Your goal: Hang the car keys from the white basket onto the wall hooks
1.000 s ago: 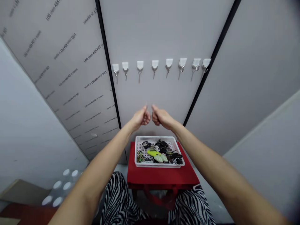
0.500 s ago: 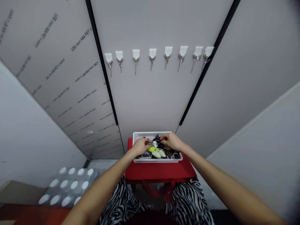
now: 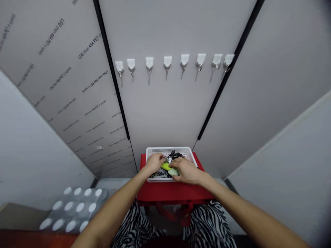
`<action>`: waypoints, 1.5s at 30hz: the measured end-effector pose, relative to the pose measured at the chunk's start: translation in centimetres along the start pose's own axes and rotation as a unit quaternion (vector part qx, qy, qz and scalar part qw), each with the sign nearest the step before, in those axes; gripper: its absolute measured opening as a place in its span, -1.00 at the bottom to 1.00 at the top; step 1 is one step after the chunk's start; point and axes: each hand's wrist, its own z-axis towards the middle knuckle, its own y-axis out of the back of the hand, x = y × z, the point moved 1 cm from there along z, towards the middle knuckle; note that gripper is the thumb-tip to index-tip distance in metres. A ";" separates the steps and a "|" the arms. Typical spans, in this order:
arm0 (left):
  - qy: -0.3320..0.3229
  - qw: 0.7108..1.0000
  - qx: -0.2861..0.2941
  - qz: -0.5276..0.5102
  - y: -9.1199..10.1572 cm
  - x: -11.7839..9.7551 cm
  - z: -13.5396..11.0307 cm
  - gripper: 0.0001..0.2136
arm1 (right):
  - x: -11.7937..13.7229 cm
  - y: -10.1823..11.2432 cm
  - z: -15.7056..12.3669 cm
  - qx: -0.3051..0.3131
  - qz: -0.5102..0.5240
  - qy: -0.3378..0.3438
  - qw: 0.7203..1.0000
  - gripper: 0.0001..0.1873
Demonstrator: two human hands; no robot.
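Note:
A white plastic basket [image 3: 169,149] rests on a red surface, with a jumble of small things in it. At its left side, my left hand [image 3: 155,162] is closed in a pinch near some small metallic pieces, too small to make out. My right hand [image 3: 186,170] reaches in from the right, its fingers and thumb curled round a pale green textured piece [image 3: 172,171]. Between the hands lies a bright yellow-green item [image 3: 165,166]. Black items [image 3: 175,154] fill the back of the basket, and my right hand hides much of its right side.
A row of several white hooks [image 3: 167,62] is fixed to the wall panel above. The red surface [image 3: 176,192] extends in front of the basket over my knees. Wrapped bottles with white caps [image 3: 68,206] stand at lower left. Walls close in on both sides.
My right hand has moved from the black items at the back toward the front, closing round the pale green piece. My left hand stays at nearly the same spot.

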 end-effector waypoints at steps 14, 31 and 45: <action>-0.113 0.962 -0.020 -0.247 2.5 -2.3 -0.9 -0.77 | -0.8 4.5 2.0 -0.088 0.194 -0.138 0.967 -0.79; 0.046 0.714 0.014 -0.699 5.2 -3.5 -0.4 -0.76 | -0.7 4.4 3.3 -0.082 0.548 -0.102 0.826 -0.62; 0.073 0.720 -0.056 -0.687 6.8 -2.3 0.4 -0.65 | 0.5 1.2 3.4 -0.071 0.534 -0.070 0.840 -0.81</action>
